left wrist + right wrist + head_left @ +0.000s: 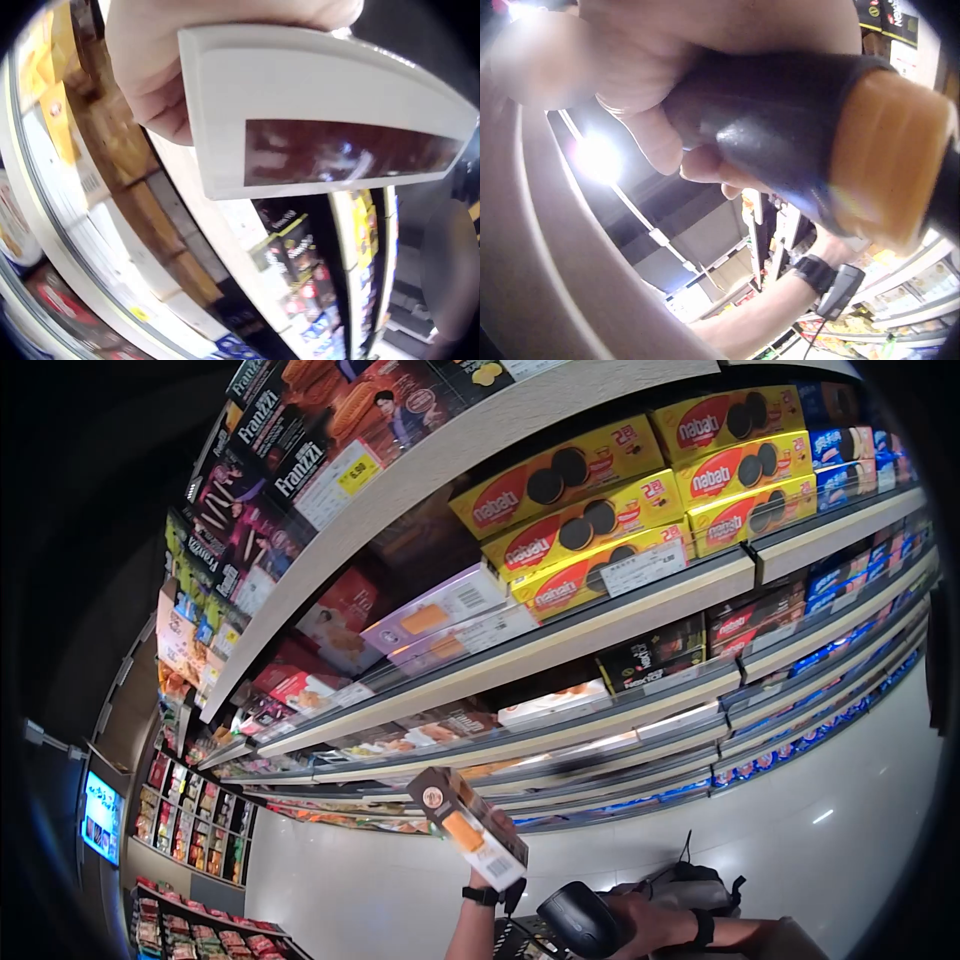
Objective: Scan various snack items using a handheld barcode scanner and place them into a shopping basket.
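Note:
My left hand point(503, 822) grips a slim brown and white biscuit box point(465, 830) in front of the lower shelves, with its barcode side turned toward me. In the left wrist view the fingers point(154, 82) curl round the box's edge, and a white side with a dark red panel faces the camera. My right hand point(645, 922) is wrapped round a black handheld scanner point(580, 920), just right of the box and lower. The right wrist view shows the scanner's dark handle point(757, 120) and its orange part point(889, 157).
Shelves of biscuits curve across the front, with yellow Nabati boxes point(585, 525) and a lilac-white box point(440, 610) on one tier. Dark Franzzi boxes point(265, 420) stand above left. Below are a black mesh basket point(525, 940), a grey bag point(695, 890) and pale floor point(340, 870).

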A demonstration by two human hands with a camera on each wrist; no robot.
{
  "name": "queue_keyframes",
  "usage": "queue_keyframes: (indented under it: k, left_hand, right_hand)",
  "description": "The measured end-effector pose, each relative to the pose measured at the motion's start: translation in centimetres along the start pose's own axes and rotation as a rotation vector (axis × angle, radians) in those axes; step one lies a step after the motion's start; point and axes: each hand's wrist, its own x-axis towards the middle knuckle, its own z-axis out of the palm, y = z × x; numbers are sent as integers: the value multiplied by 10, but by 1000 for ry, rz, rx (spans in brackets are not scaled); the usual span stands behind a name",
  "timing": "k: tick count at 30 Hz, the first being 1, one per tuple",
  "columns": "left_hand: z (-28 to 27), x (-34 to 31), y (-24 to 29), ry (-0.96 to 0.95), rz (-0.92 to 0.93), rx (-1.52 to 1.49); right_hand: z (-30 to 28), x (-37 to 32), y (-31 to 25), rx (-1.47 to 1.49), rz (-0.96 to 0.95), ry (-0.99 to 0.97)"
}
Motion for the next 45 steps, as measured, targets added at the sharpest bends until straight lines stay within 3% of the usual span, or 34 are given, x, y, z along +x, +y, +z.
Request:
queue_keyframes:
  k: [2,3,4,6,7,8,14,16,18,20,24,26,28,30,35,37,39,43,45]
  left_hand:
    - [-21,10,15,214,92,152]
    - [-25,10,20,277,118,116]
    - [-26,10,24,325,126,19]
    - [-32,2,31,91,172,106]
    - [-20,-14,23,255,226,107]
    - [-10,-22,18,271,247,99]
    - [22,-56,0,215,439,352]
    - [9,-64,-2,242,407,239]
    - [1,-74,-5,255,419,284]
    - [0,-83,-6,302,438,233]
    - [-11,-71,9,142,502,343]
    - [19,-75,10,475,441,192]
    - [11,-61,13,411,451,267]
    - [-6,-61,17,253,482,383]
    - [4,-27,1,318,408,386]
    - [-2,-11,0,207,346,359]
    - [-3,10,-1,210,331,340]
    - [11,34,14,190,315,347]
    - [11,49,17,157,300,345]
  right_hand:
    - [2,-7,2,-216,-186,-15]
    - [2,-15,-11,-322,-159,-22]
    - [2,-17,-11,-220,-49,-122]
    - [3,-26,-15,-284,-130,-128]
    - [2,-37,-24,-292,-63,-148]
    - [-1,-45,-25,-292,-54,-174]
    - [-10,-76,-37,-211,-7,-268]
    - [-15,-82,-37,-105,115,-267]
    - [-19,-86,-19,-180,60,-290]
    - [-16,-97,-16,9,158,-246]
    - [-14,-92,-22,42,98,-250]
    - [-16,-95,-27,128,49,-229]
    - [-20,-94,-28,166,3,-198]
    - [-22,-92,-21,21,-9,-242]
    - [-29,-88,-21,13,-52,-157]
    - [-28,-87,-20,52,-66,-113]
    - [-30,-86,-25,169,-27,-80]
    - [-38,-80,-43,65,33,-109]
    - [-38,-81,-24,385,-59,-103]
